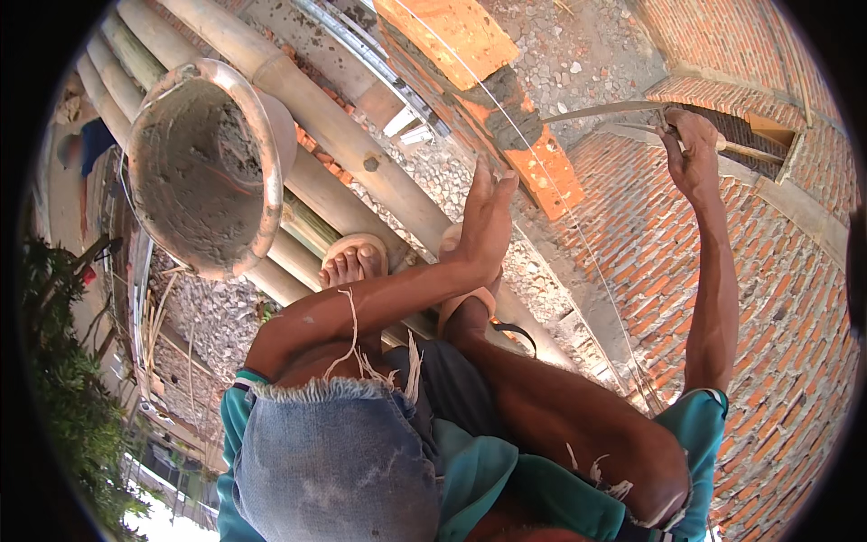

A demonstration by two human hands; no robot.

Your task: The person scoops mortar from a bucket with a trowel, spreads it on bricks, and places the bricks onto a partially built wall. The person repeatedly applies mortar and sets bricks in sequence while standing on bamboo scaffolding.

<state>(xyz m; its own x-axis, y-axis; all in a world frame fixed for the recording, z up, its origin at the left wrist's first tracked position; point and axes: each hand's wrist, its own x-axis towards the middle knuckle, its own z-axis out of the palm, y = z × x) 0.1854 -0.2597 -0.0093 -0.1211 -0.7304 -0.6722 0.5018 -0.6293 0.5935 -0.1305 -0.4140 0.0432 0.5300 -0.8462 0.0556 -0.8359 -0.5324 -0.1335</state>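
My right hand [694, 152] is wrapped round a trowel, its wooden handle showing behind the fist. The thin trowel blade [603, 110], seen nearly edge-on, reaches left to a grey lump of mortar [511, 119] on top of the wall. That mortar lies between two orange bricks, a farther brick [456, 41] and a nearer brick [553, 172]. Fingers stretched out and holding nothing, my left hand [489, 217] is raised just left of the nearer brick. A taut white string [591, 248] runs along the wall over the bricks.
A mortar-crusted bucket [273, 172] with wet grey mortar stands on bamboo poles [361, 163] at the left. My feet rest on the same poles, with rubble [542, 280] below. Right of the wall rises a brick wall face [722, 298]. Another person [95, 144] is at far left.
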